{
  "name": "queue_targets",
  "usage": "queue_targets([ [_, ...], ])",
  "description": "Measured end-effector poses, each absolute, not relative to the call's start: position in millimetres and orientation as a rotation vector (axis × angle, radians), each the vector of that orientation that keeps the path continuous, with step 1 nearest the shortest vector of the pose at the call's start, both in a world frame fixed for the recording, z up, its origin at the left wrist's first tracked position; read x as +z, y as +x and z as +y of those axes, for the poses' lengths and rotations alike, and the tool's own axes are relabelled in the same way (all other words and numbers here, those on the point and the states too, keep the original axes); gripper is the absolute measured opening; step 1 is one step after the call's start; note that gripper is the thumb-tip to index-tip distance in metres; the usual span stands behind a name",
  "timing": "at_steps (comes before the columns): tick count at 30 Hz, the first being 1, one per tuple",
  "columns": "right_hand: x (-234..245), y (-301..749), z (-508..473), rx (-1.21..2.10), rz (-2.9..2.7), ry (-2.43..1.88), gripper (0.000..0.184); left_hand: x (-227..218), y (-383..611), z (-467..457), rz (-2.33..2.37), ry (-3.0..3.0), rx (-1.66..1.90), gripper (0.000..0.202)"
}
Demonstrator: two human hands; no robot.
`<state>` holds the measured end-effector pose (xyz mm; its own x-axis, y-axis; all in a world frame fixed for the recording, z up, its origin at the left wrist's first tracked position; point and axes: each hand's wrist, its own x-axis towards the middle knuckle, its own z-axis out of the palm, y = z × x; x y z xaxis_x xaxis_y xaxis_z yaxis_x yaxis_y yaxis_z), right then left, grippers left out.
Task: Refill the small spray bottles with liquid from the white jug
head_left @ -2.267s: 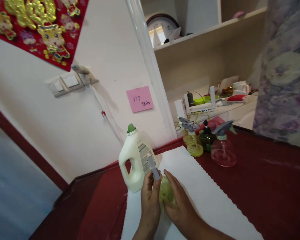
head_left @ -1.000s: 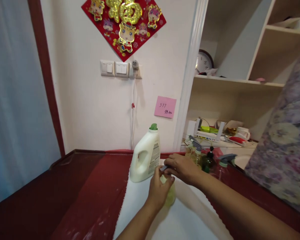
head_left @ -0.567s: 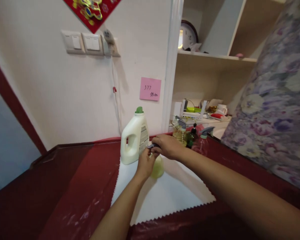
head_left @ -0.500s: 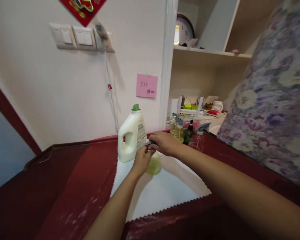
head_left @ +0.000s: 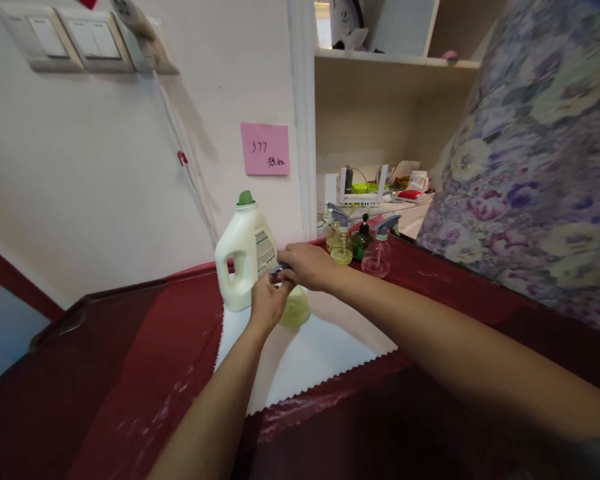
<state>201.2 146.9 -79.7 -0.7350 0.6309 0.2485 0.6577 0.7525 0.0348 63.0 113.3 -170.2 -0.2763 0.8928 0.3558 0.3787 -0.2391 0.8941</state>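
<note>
A small spray bottle (head_left: 296, 312) with yellow-green liquid stands on a white cloth (head_left: 325, 363) with a zigzag edge. Both my hands close around its grey spray head (head_left: 279, 268), which they largely cover. My left hand (head_left: 269, 303) grips the near left side just below the head. From the right, my right hand (head_left: 307, 265) wraps over the top with its fingers curled. Just behind and to the left stands a large pale green jug (head_left: 240, 263) with a handle and a green cap, apart from my hands.
Yellow spray bottles (head_left: 341, 247), a dark green pump bottle (head_left: 361, 240) and a pink spray bottle (head_left: 377, 257) stand at the back right of the dark red table (head_left: 130, 360). A flowered cloth (head_left: 535, 173) hangs at right. A white cable (head_left: 185, 163) runs down the wall.
The view has shifted, so everything sits further left and higher in the picture. Both hands keep their hold on the spray bottle's head; the bottle stays on the cloth.
</note>
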Motion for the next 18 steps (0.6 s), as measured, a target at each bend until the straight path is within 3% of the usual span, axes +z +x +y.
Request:
queue_targets([
  [9, -83.3, 205.1, 146.7, -0.133, -2.694, -1.020, 0.024, -157.9, 56.1, 109.5, 1.270, 1.609, 1.328, 0.024],
  [18, -83.4, 205.3, 145.7, -0.133, -2.680, -1.026, 0.027, -171.7, 69.2, 114.5, 1.528, 1.510, 1.599, 0.021],
])
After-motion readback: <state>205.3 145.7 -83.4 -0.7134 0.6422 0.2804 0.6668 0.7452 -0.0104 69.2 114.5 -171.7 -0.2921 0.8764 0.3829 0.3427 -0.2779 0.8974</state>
